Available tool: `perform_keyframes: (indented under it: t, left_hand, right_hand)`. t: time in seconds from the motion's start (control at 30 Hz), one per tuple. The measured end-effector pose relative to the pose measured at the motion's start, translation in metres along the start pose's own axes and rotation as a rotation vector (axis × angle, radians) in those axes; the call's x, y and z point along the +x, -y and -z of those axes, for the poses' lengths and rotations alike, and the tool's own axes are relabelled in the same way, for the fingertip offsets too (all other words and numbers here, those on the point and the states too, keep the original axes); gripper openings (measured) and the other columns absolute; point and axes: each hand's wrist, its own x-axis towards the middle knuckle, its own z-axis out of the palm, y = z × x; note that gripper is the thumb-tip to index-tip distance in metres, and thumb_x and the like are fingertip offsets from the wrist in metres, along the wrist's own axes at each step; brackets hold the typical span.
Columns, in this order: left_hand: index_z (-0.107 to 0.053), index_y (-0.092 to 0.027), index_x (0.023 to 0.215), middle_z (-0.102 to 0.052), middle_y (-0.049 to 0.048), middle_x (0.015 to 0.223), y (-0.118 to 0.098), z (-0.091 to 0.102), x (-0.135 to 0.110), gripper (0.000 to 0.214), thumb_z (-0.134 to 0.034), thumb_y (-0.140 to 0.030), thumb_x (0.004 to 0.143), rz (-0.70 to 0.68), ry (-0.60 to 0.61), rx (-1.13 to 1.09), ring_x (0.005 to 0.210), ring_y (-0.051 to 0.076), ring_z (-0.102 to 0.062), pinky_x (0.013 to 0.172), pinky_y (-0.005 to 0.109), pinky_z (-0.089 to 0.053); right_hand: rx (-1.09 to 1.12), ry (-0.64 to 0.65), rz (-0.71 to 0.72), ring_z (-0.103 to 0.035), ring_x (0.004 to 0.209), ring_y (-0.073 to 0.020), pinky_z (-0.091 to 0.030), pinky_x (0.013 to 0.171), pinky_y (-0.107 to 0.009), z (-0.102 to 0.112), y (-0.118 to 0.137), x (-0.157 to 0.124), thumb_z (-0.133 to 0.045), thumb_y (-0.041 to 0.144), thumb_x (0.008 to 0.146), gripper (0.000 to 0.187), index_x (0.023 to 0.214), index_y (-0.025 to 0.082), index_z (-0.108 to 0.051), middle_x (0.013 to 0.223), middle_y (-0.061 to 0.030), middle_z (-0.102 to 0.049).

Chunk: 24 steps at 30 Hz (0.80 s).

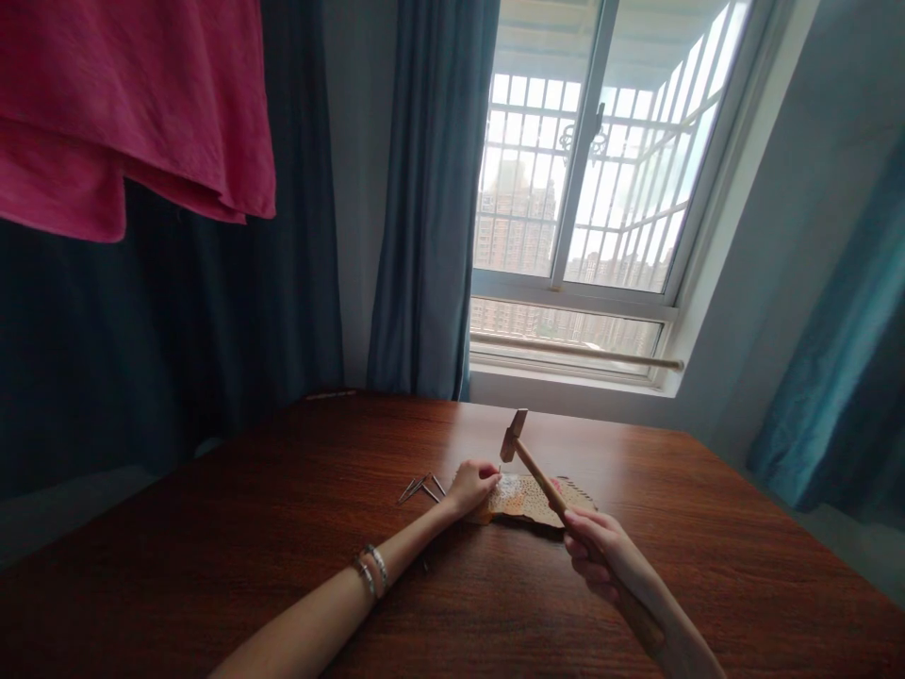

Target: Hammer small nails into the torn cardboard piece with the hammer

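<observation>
My right hand [598,550] is wrapped round the wooden handle of a hammer [541,479], whose head is raised above the board. A flat, worn board [534,498] dotted with many small holes lies on the table in front of me. At its left end my left hand [475,486] pinches a thin nail [501,469] that stands upright under the hammer head. The hammer head and the nail look apart. Several loose nails [424,488] lie on the table just left of my left hand.
The brown wooden table [318,509] stretches out on all sides of the board. A barred window [572,189] and blue curtains [431,236] stand behind it. Pink cloth [176,104] hangs at the upper left.
</observation>
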Motion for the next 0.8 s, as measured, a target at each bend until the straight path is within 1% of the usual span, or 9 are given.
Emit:
perform_keyframes:
  t: [0.07,0.23,0.33,0.47,0.6,0.67,0.8]
  left_hand:
    - [-0.071,-0.013,0.075,-0.069,0.0051,0.071,0.0006,-0.0003,0.0002,0.026,-0.054,-0.033,0.074,-0.006,-0.001,0.008,0.065,0.015,-0.058,0.061,0.023,-0.040]
    - [-0.071,-0.014,0.077,-0.069,0.0050,0.074,0.0049,-0.0032,0.0013,0.025,-0.054,-0.032,0.074,-0.008,-0.007,-0.005,0.068,0.016,-0.060,0.062,0.023,-0.041]
    - [-0.071,-0.014,0.076,-0.069,0.0046,0.073,0.0065,-0.0039,0.0014,0.024,-0.054,-0.031,0.074,-0.011,-0.004,-0.026,0.068,0.015,-0.060,0.063,0.023,-0.041]
    - [-0.071,-0.014,0.076,-0.069,0.0044,0.073,0.0066,-0.0037,0.0012,0.023,-0.054,-0.030,0.074,-0.013,-0.005,-0.026,0.068,0.015,-0.060,0.063,0.023,-0.042]
    - [-0.071,-0.014,0.077,-0.070,0.0050,0.074,0.0051,-0.0032,0.0005,0.023,-0.054,-0.030,0.074,0.005,-0.009,-0.038,0.069,0.016,-0.061,0.064,0.023,-0.043]
    - [-0.071,-0.014,0.076,-0.069,0.0052,0.074,0.0041,-0.0025,0.0002,0.024,-0.054,-0.030,0.074,0.004,0.002,-0.046,0.069,0.016,-0.061,0.064,0.023,-0.043]
    - [-0.071,-0.013,0.077,-0.070,0.0055,0.074,0.0035,-0.0017,0.0002,0.025,-0.054,-0.031,0.074,0.011,0.001,-0.040,0.069,0.016,-0.061,0.064,0.024,-0.043]
  right_hand:
    - [-0.004,-0.004,-0.001,-0.030,0.028,-0.0012,-0.018,0.023,-0.012,-0.0008,-0.0002,0.0000,-0.068,0.051,0.065,0.043,0.087,0.020,-0.046,0.052,0.0091,-0.044]
    - [-0.004,-0.011,-0.012,-0.029,0.027,-0.0011,-0.015,0.024,-0.012,-0.0036,-0.0005,0.0001,-0.068,0.051,0.065,0.055,0.105,0.020,-0.045,0.049,0.0105,-0.042]
    - [-0.004,0.009,-0.014,-0.029,0.027,-0.0013,-0.015,0.024,-0.012,-0.0047,-0.0007,0.0006,-0.068,0.051,0.065,0.059,0.109,0.020,-0.044,0.049,0.0108,-0.043]
    - [-0.013,0.007,-0.034,-0.029,0.027,-0.0016,-0.015,0.024,-0.012,-0.0054,-0.0014,0.0004,-0.068,0.051,0.065,0.058,0.108,0.020,-0.044,0.049,0.0104,-0.044]
    - [-0.001,0.003,-0.003,-0.028,0.027,-0.0012,-0.015,0.024,-0.012,-0.0050,-0.0029,-0.0005,-0.066,0.050,0.068,0.051,0.104,0.020,-0.045,0.050,0.0105,-0.044]
    - [-0.013,0.006,0.003,-0.029,0.027,-0.0011,-0.015,0.024,-0.013,-0.0052,-0.0037,-0.0005,-0.065,0.050,0.068,0.046,0.098,0.020,-0.047,0.051,0.0100,-0.045]
    - [-0.056,0.006,-0.018,-0.030,0.027,-0.0014,-0.014,0.024,-0.013,-0.0078,-0.0032,-0.0005,-0.067,0.054,0.063,0.049,0.093,0.019,-0.049,0.050,0.0094,-0.045]
